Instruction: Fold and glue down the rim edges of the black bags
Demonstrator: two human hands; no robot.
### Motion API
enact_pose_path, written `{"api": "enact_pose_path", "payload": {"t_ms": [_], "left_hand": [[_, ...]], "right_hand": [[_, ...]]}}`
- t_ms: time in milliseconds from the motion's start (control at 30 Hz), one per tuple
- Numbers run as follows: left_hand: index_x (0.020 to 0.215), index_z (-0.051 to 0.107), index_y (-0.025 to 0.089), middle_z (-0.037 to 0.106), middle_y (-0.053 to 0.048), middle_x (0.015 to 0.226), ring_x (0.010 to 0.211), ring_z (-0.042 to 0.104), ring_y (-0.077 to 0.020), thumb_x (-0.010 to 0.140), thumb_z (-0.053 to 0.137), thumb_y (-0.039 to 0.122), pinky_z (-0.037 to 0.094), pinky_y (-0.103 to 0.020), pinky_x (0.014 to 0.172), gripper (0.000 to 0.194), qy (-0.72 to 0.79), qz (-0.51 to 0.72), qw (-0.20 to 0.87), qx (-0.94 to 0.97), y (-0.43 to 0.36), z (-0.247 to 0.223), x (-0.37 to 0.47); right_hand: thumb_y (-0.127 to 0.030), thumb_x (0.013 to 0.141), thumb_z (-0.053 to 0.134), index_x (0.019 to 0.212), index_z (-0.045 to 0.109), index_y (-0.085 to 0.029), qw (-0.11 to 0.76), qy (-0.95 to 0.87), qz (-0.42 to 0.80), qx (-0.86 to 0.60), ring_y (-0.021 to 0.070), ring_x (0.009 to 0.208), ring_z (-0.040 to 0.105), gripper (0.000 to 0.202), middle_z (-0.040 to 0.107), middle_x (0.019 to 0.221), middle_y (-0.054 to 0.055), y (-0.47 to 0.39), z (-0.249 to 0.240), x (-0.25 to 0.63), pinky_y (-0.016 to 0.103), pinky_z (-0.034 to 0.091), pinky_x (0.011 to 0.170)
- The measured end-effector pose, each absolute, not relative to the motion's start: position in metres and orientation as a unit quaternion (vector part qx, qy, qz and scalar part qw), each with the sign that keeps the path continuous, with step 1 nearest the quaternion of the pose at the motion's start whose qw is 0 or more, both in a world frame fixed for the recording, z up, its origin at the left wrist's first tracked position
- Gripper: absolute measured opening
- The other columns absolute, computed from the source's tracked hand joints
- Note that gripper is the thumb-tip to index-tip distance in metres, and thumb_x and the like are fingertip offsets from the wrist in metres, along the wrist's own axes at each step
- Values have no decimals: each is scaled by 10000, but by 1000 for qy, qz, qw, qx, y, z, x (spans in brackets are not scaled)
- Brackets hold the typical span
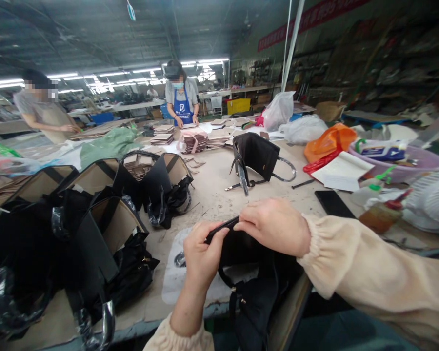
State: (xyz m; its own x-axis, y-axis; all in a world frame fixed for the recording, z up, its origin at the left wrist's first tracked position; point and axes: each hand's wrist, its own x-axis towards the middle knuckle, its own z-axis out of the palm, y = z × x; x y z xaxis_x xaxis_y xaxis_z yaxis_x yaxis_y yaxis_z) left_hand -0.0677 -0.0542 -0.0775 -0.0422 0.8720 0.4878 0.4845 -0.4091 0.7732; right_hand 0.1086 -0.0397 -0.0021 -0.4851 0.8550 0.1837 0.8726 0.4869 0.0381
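Note:
A black bag [254, 297] hangs at the table's front edge, its upper rim pinched between my two hands. My left hand [204, 251] is closed on the left part of that rim, thumb on top. Close beside it, my right hand [272, 225] grips the same rim with bent fingers and thumb. The bag's lower part is dark and partly out of view. Beneath it on the table lies a pale sheet [173, 275]. Farther back, another black bag [258, 156] stands with plastic-wrapped handles.
Several black bags [102, 243] crowd the left side. Stacked brown pieces [193, 141] lie at the back, near a person in a blue apron [183, 105]. A black phone [334, 204], glue bottle [382, 214] and purple basin [422, 158] are at right. Another person stands at far left.

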Motion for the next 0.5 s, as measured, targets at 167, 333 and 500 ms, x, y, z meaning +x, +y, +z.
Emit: {"api": "enact_pose_path", "payload": {"t_ms": [167,333,500], "left_hand": [[764,700,181,658,-6,714,701,607,-143,749,662,240,462,-255,655,72,515,512,224,650,-51,-77,-70],[766,707,175,659,-12,730,706,604,-141,735,682,254,463,-250,654,88,511,507,255,646,-48,-77,-72],[753,703,174,649,-9,715,686,598,-137,744,672,260,464,-243,647,92,508,508,251,649,-48,-79,-73]], "right_hand": [[-411,909,456,742,673,-218,75,-859,-34,-505,148,710,608,335,697,772,17,-38,-3,118,272,326,604],[-417,901,469,758,673,-222,73,-848,-48,-522,160,723,615,317,696,786,20,-36,-3,117,276,323,593],[-430,892,476,760,672,-211,65,-839,-71,-536,170,703,623,321,698,789,29,-37,-2,113,284,301,554]]}}
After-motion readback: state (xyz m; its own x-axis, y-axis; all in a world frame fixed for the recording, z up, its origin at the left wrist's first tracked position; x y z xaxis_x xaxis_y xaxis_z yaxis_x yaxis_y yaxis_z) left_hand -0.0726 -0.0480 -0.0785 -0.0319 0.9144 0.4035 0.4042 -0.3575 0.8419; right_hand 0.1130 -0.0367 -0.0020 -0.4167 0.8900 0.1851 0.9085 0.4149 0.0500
